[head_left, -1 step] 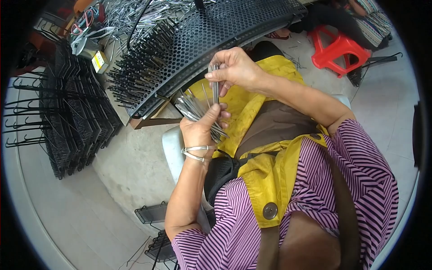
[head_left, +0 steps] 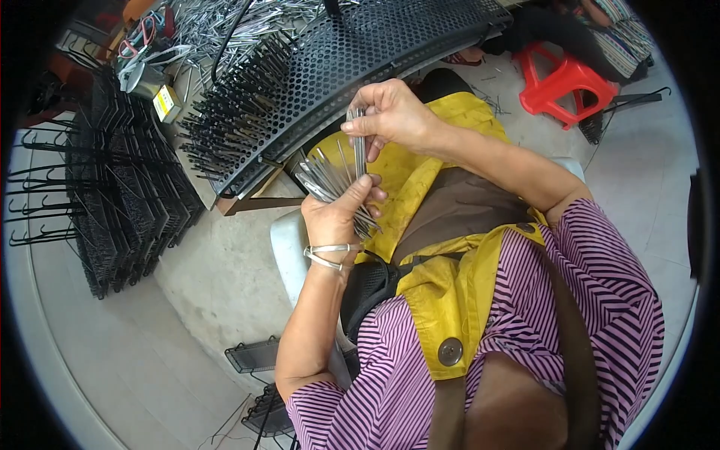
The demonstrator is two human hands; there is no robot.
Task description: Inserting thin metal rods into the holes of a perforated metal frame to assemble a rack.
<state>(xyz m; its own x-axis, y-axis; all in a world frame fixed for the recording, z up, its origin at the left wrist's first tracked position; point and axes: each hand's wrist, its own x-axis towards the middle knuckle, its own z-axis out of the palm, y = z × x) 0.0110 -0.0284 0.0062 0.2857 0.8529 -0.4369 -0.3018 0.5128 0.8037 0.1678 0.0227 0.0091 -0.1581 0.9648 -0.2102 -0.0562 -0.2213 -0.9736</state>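
Note:
My left hand [head_left: 334, 216] is closed round a fanned bundle of thin silvery metal rods [head_left: 316, 178]. Their lower ends stick out beneath its fingers. Just above it, my right hand [head_left: 396, 116] pinches a smaller upright bunch of similar rods [head_left: 359, 150] between thumb and fingers. The lower part of this bunch meets the left thumb and fingertips. Both hands are over the yellow apron [head_left: 450, 120] on my lap. Beyond them stands a curved black perforated panel [head_left: 360, 56], with many dark rods [head_left: 240, 105] upright in its left part.
A heap of loose metal rods [head_left: 217, 30] covers the table behind the panel. A small yellow box [head_left: 166, 103] sits at the table's left. Stacked black racks with hooks [head_left: 124, 180] stand at far left. A red stool [head_left: 566, 86] is at far right, near another person's striped clothing [head_left: 626, 34].
My left hand has shifted very slightly to the right, and the rods in it look a little more spread. My right hand keeps its place.

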